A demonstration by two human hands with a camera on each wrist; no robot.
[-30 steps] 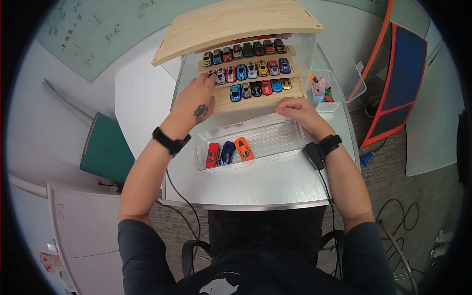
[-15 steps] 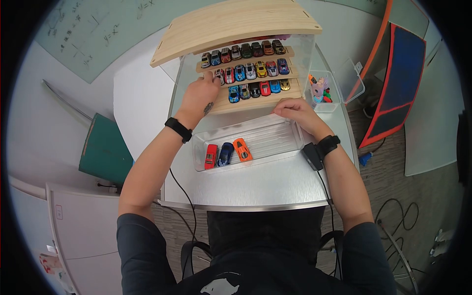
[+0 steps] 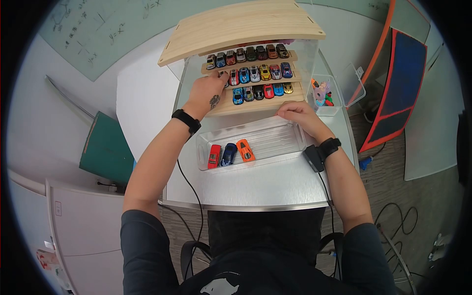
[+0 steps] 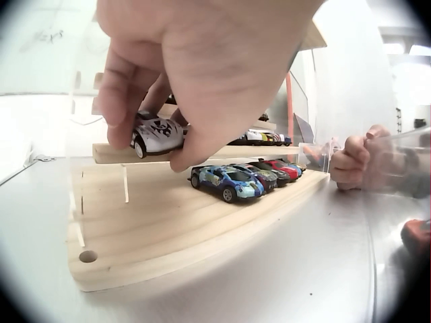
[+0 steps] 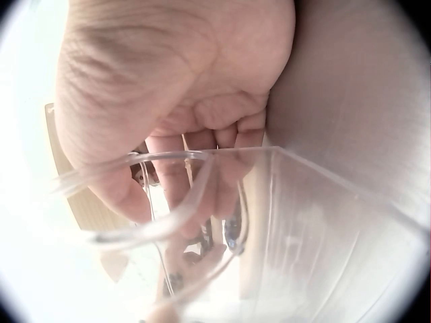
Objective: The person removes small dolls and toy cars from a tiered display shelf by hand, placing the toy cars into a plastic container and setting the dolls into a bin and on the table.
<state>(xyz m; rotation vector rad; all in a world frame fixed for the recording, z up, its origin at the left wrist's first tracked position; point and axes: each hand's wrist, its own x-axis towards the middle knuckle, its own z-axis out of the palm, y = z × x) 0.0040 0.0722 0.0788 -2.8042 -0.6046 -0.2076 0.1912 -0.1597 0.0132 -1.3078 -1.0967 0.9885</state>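
Note:
The left hand reaches to the left end of the middle wooden shelf. In the left wrist view its thumb and fingers pinch a white toy car with black markings at that shelf's end. Below it, a blue patterned car leads the row on the lowest shelf. The right hand grips the far right rim of a clear plastic bin, fingers bent over its wall. Inside the bin lie a red car, a dark blue car and an orange car.
Several toy cars line three shelves under a wooden roof board. To the right of the shelves stands a small clear box with colourful figures, its lid open. A black cable runs down from the left wrist over the table's edge.
The left hand has shifted slightly right along the middle shelf from the far left end, and its wrist has turned. The right hand still holds the bin's rim.

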